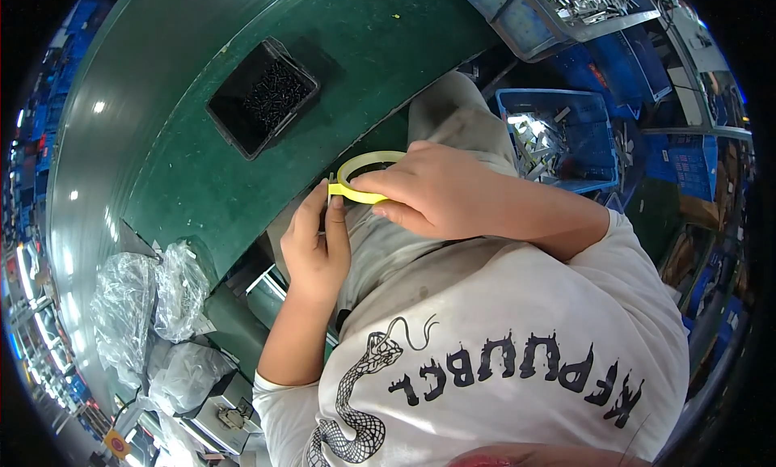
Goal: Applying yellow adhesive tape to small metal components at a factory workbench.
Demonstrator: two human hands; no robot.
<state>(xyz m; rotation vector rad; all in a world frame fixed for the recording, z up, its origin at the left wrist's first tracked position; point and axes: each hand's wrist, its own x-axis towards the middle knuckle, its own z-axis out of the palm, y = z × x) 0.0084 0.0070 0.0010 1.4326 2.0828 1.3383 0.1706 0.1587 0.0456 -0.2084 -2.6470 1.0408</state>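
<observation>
We list one bright-yellow adhesive-tape ring (364, 198), gripped in our right hand (432, 188), just right of the green tabletop (364, 63). One thin grey piece (331, 178), pinched in our left hand (315, 245): tape apparently attached, not yet severed.

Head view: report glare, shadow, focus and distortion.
Head view: glare dots the shiny grey surface; head view: a shadow falls on the green table beside the black bin; head view: the yellow tape roll looks fairly sharp; head view: straight edges bow outward, corners black.
</observation>
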